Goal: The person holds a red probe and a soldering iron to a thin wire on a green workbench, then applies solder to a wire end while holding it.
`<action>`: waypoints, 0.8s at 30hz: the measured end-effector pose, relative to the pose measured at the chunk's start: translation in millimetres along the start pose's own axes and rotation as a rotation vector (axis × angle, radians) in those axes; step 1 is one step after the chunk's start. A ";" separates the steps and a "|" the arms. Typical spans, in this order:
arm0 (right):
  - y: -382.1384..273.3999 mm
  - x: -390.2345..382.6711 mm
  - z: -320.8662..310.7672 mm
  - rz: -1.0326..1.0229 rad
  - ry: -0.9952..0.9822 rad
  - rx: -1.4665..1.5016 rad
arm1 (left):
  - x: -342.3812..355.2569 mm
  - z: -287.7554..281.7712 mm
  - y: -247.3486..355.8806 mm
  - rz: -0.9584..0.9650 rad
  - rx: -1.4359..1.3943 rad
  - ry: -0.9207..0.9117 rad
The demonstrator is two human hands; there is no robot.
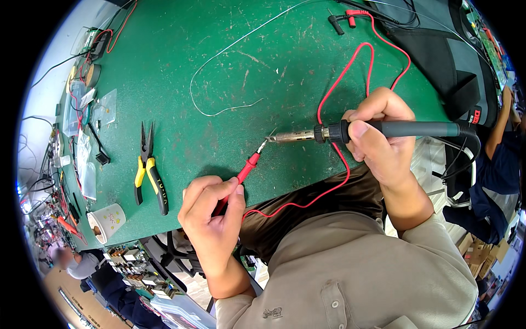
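Observation:
In my left hand is a red test probe, pinched between thumb and fingers, its metal end pointing up and right. My right hand grips a soldering iron by its dark handle, the metal barrel aimed left. The iron's tip meets, or comes very close to, the probe's metal end; I cannot tell if they touch. A red cable runs from the probe's lower end past my right hand to red and black plugs at the far side. Beyond the hands, thin solder wire curls over the green mat.
Needle-nose pliers with yellow and black handles lie left on the green mat. A paper cup lies on its side near the left edge, by plastic bags and wires. A dark bag sits far right. Other people are at both sides.

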State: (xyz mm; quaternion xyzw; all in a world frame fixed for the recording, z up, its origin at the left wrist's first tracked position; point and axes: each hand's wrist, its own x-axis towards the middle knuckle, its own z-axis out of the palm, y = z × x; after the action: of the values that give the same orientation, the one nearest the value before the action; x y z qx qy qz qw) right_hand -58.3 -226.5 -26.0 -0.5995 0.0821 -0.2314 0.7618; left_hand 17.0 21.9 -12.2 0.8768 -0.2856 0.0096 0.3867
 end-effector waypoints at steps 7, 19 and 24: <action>0.0 0.0 2.9 0.002 -0.031 -0.013 | 0.3 -0.4 -0.8 0.004 0.001 -0.004; 1.9 -0.1 3.5 -0.007 -0.024 -0.004 | 1.0 -3.0 2.5 -0.076 0.003 -0.024; 0.1 0.1 3.4 0.012 -0.003 -0.027 | 1.6 -3.3 2.3 -0.059 0.001 -0.024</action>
State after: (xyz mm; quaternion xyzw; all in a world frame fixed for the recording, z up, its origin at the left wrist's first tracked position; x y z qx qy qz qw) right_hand -56.9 -223.5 -25.1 -0.6095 0.0874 -0.2248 0.7552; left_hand 17.9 22.1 -7.9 0.8851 -0.2641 -0.0125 0.3830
